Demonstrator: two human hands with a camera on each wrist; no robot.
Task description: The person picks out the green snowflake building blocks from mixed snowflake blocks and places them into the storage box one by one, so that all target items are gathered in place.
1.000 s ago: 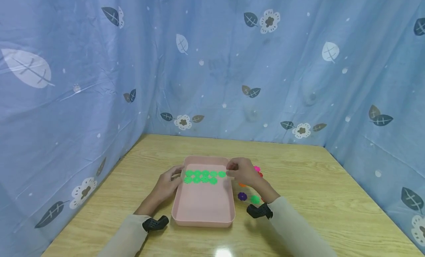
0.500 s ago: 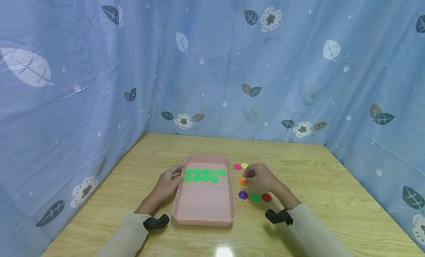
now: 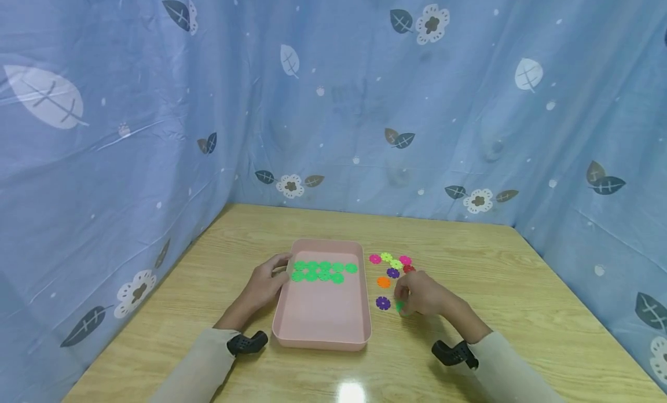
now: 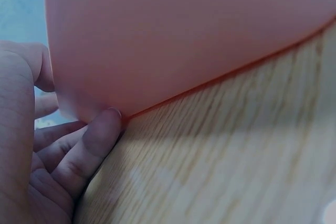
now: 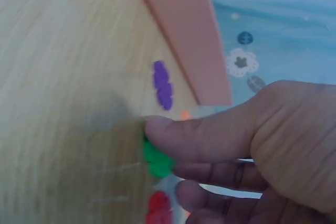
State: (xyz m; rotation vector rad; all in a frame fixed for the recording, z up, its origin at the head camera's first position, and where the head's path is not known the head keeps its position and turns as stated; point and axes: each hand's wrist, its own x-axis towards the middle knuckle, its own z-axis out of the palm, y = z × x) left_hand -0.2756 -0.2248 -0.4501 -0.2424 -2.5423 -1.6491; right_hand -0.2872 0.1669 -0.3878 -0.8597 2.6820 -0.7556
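A shallow pink tray (image 3: 323, 316) holds several green flower-shaped plastic pieces (image 3: 325, 266) in two rows near its far end. My left hand (image 3: 264, 282) grips its left side, with the thumb (image 4: 100, 129) against the outer wall and the index finger bent at the edge. To the tray's right, my right hand (image 3: 423, 293) pinches another green flower-shaped piece (image 5: 157, 158) at the table; thumb and fingers partly cover it. Close by lie a purple flower piece (image 3: 383, 303) and a red one (image 5: 159, 209), which the hand hides in the head view.
Right of the tray lie an orange flower piece (image 3: 383, 282), another purple one (image 3: 393, 273), and pink (image 3: 375, 259), yellow (image 3: 386, 256) and red (image 3: 409, 268) ones. The wooden table (image 3: 469, 264) meets a blue patterned curtain (image 3: 365, 102) at the back and sides.
My right hand has left the tray's right rim, moving right and toward me over the loose pieces to the green one. My left hand stays at the tray; its green pieces look unchanged.
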